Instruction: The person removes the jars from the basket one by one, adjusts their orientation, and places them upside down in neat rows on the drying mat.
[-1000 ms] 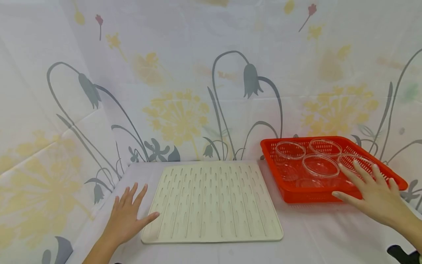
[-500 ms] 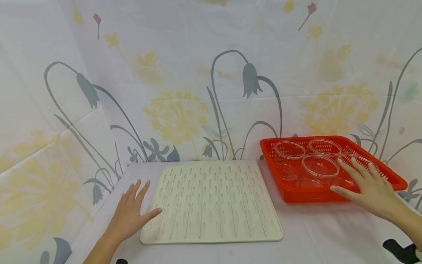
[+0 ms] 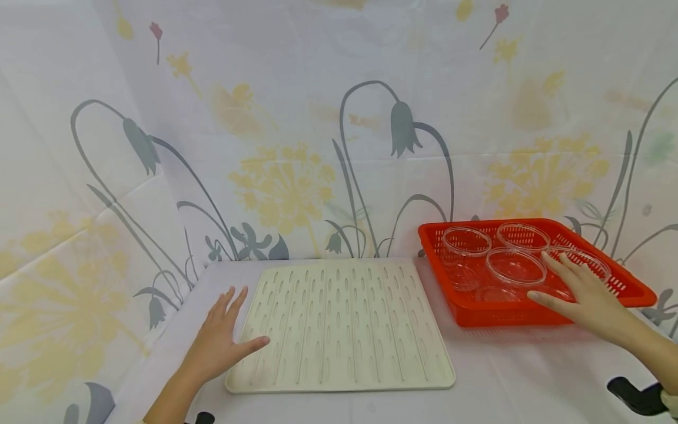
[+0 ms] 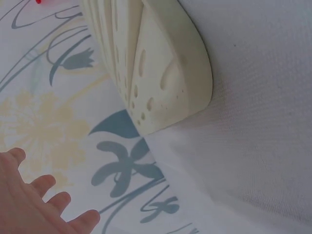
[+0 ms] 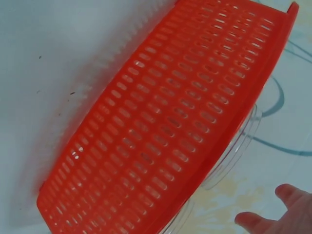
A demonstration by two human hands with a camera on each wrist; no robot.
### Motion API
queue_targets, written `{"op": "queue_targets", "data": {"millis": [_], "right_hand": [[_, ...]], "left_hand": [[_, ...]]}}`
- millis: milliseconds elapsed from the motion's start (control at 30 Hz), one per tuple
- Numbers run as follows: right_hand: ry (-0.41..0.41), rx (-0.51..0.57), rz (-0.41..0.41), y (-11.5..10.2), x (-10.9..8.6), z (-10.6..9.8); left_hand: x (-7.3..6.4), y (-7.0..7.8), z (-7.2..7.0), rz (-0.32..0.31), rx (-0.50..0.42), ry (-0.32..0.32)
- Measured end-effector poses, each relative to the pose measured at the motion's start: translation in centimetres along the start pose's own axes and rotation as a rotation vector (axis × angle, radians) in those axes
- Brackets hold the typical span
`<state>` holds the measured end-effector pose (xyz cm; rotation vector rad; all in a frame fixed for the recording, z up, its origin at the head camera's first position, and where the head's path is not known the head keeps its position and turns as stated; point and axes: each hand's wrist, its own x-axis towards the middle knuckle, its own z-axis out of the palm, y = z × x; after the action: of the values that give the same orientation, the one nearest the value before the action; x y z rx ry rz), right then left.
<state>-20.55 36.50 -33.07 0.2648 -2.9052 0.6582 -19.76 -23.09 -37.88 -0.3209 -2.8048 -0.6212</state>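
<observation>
My left hand hovers at the left edge of a cream ridged mat, fingers spread and nothing in it. In the left wrist view its fingertips show at lower left, apart from the mat's corner. On the right, my right hand reaches over the near right side of a red plastic basket, thumb and fingers apart. Several clear round dishes sit in the basket. The right hand overlaps the nearest right dish in the head view. Fingertips appear beside the basket in the right wrist view.
A white cloth covers the table. Behind it hangs a white sheet printed with grey and yellow flowers. A black wrist strap shows by the right forearm. The basket stands right of the mat, against the back.
My left hand has drifted right and slightly up, its thumb now further over the mat. My right hand has moved slightly left over the basket. Mat, basket and dishes stay put.
</observation>
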Motion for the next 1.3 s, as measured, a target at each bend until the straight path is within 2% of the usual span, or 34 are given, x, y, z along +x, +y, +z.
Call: {"op": "queue_targets", "data": {"millis": [133,333,633,833,1300], "right_hand": [[-0.022,0.056,-0.009,-0.2,0.3,-0.3],[-0.045,0.077,-0.012,-0.3,0.7,-0.4],[-0.093,0.062,0.04,-0.5,1.8,-0.6],[-0.113,0.1,0.075,-0.4,2.5,-0.8],[-0.169,0.169,0.082,-0.7,3.8,-1.8]], "left_hand": [[0.1,0.1,0.1,0.0,-0.007,0.003],[0.3,0.4,0.3,0.012,-0.028,0.011],[0.5,0.9,0.5,0.028,-0.064,-0.005],[0.6,1.4,0.6,0.032,-0.082,-0.014],[1.2,1.8,1.0,0.074,-0.175,-0.011]]}}
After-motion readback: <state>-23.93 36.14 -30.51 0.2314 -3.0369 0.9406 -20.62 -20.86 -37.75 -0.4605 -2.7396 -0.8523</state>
